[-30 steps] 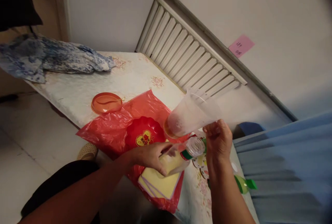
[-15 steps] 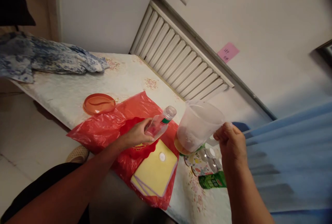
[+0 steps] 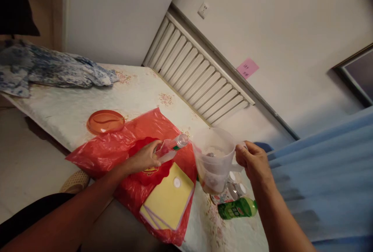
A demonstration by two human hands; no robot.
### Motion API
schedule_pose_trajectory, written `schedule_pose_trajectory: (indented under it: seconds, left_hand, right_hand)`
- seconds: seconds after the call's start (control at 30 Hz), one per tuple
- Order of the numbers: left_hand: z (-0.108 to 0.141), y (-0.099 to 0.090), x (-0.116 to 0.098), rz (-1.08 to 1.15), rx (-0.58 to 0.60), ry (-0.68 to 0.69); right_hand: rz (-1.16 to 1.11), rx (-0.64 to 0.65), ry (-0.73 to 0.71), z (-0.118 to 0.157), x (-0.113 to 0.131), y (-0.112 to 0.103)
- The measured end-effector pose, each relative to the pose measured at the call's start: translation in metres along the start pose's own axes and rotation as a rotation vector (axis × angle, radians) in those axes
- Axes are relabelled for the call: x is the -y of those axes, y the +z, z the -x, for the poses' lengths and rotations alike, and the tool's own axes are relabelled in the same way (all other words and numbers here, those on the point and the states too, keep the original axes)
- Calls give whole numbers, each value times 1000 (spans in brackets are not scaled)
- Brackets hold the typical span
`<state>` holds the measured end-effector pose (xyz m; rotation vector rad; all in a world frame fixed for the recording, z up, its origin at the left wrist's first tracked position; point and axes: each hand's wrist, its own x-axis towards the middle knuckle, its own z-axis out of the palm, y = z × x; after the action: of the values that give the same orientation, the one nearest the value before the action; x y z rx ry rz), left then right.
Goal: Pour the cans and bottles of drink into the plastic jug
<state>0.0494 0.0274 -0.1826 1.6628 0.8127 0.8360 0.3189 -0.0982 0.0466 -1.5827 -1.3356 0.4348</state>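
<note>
My left hand [image 3: 147, 154] is closed round a clear glass bottle [image 3: 170, 147] with a green and red neck label. The bottle is uncapped and tilted, its mouth towards the jug. By its handle, my right hand [image 3: 253, 162] grips a translucent plastic measuring jug [image 3: 214, 162], held above the table. The bottle's mouth is close to the jug's rim; I cannot tell whether they touch. Under my left hand lie a red scalloped tray [image 3: 163, 174] and a red plastic bag [image 3: 116, 147]. Yellow cloths [image 3: 171, 195] with a white cap [image 3: 176, 182] on top lie in front.
A green bottle [image 3: 237, 208] lies on its side by my right forearm, near small glass jars [image 3: 233, 189]. An orange-red round lid [image 3: 105, 121] rests at the left. A patterned cloth [image 3: 67, 69] lies at the far left. A radiator [image 3: 192, 65] lines the wall.
The jug has tipped more upright and come down lower, closer to the bottle's mouth. The bottle now leans nearer to horizontal. The whole view has shifted slightly.
</note>
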Motion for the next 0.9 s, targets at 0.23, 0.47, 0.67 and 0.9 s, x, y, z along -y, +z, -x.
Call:
schedule_pose_trajectory:
  seconds: [0.23,0.47,0.67,0.9]
  left_hand:
    - [3,-2,-10,-32,20,-38]
    - [4,-1,-13,-77,19,-71]
    - [2,1,-9,-48,5,-48]
    - [0,4,-10,-105,11,-80]
  right_hand:
    - [131,64,-2,-10,9,-2]
    - [306,126,-43,-20,16,-2]
    - [393,169,-85,-25,25,1]
    - [495,214,-119,-29,37,4]
